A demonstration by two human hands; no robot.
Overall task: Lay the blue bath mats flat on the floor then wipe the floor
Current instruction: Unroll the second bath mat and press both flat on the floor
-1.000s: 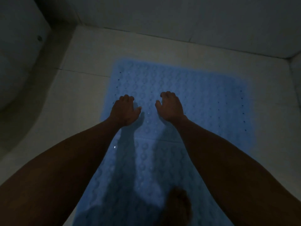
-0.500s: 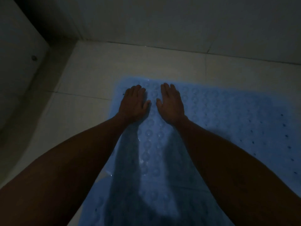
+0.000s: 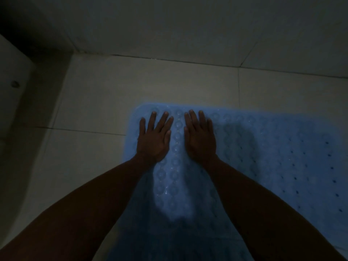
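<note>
Blue bath mat, studded with round suction cups and small holes, is laid flat on the pale tiled floor near the wall. Its far left corner is pressed by the left hand and right hand, palms down, fingers extended and slightly spread. No writing can be read.

The room is dim. Pale floor tiles with thin dark grout lines run to a tiled wall at the far edge. A white rounded fixture stands at the left edge, its corner in deep shadow.
</note>
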